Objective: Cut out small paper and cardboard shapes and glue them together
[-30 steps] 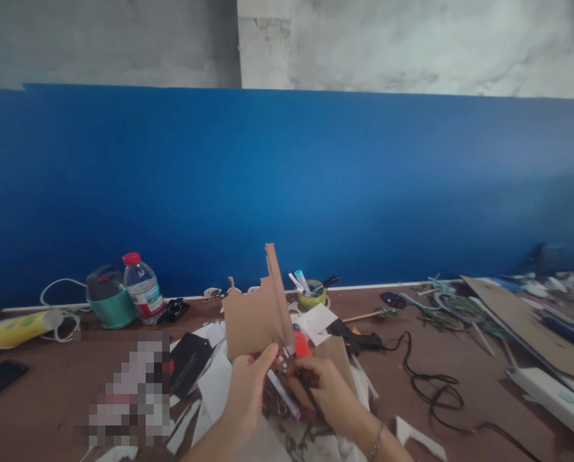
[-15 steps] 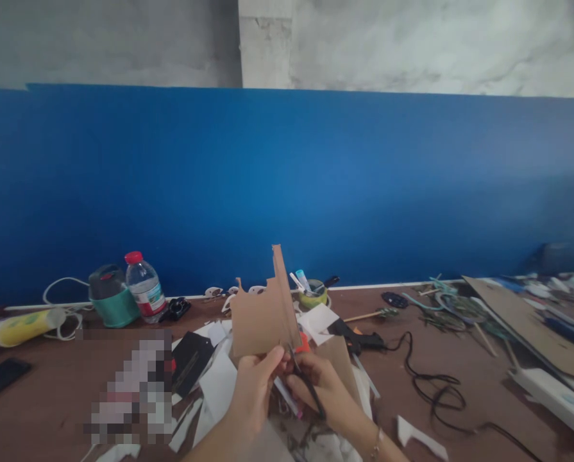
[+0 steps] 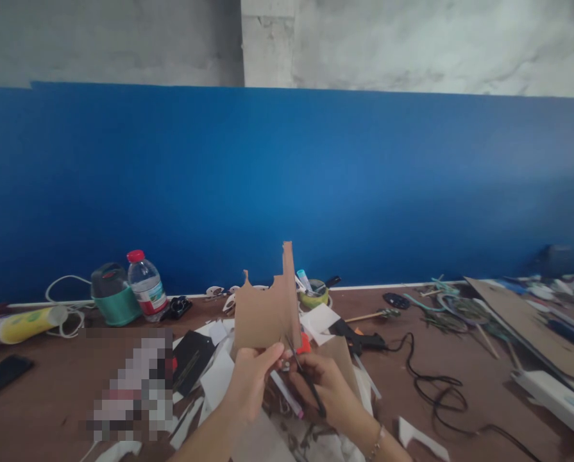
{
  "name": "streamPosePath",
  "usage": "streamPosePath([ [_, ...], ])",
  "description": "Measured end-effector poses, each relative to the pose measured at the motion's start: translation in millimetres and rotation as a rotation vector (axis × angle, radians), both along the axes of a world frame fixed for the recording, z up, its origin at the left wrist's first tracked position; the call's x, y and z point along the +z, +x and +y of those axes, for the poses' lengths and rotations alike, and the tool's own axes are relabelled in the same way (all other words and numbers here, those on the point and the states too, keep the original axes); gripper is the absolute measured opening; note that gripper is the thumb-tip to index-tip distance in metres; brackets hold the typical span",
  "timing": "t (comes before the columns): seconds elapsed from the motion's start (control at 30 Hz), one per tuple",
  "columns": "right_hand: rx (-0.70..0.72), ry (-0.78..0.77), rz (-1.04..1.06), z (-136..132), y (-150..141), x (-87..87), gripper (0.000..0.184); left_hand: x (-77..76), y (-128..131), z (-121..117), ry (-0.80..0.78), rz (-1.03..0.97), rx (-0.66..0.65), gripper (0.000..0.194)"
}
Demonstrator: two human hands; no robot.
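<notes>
A brown piece of cardboard stands upright in front of me, its top edge jagged and a tall narrow strip rising on its right side. My left hand pinches its lower edge, thumb on the near face. Dark-handled scissors are in my right hand, their blades at the cardboard's lower right part, by the strip. How far the blades are apart is too small to make out. Below the hands lies a white pen-like stick with a pink end.
White paper scraps and a black card lie around the hands. A black glue gun with a looping cord rests at right. Behind stand a red-capped bottle and a yellow-green pen holder. A power strip sits far right.
The cardboard has turned slightly to face me more and its strip stands straighter, a little further right. The scissor blades now point higher against it. Both hands keep their grip.
</notes>
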State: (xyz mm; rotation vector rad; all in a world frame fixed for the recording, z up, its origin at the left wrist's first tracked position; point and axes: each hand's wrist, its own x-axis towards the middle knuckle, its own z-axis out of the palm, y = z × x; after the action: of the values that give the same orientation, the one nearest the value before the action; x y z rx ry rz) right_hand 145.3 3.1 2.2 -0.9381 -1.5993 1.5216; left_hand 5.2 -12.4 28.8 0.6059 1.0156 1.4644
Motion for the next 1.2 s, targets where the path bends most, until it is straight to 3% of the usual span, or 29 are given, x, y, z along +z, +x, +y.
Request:
streamPosePath([
  [0.2, -0.014, 0.034, -0.052, 2, 3, 9.3, 0.036, -2.4, -3, 2, -0.011, 0.063, -0.018, 0.025],
  [0.43, -0.014, -0.027, -0.041, 0, 0, -1.2, 0.031, -5.8, -2, -1, 0.028, 0.158, 0.011, 0.022],
  [0.57, 0.013, -0.063, -0.017, -3, -1, 2.1, 0.033, -2.6, -3, -1, 0.031, 0.196, -0.030, 0.024],
  [0.83, 0.020, -0.016, -0.013, -4, -1, 7.6, 0.038, 1.9, -3, -2, 0.072, 0.136, -0.063, 0.019],
  [1.03, 0.058, -0.056, -0.043, -3, 4, 17.0, 0.038, 6.5, -8, -3, 0.024, 0.149, -0.046, 0.018],
  [1.2, 0.051, -0.142, -0.059, -2, 3, 11.6, 0.041, 3.4, -10, -2, -0.045, 0.107, -0.101, 0.021],
])
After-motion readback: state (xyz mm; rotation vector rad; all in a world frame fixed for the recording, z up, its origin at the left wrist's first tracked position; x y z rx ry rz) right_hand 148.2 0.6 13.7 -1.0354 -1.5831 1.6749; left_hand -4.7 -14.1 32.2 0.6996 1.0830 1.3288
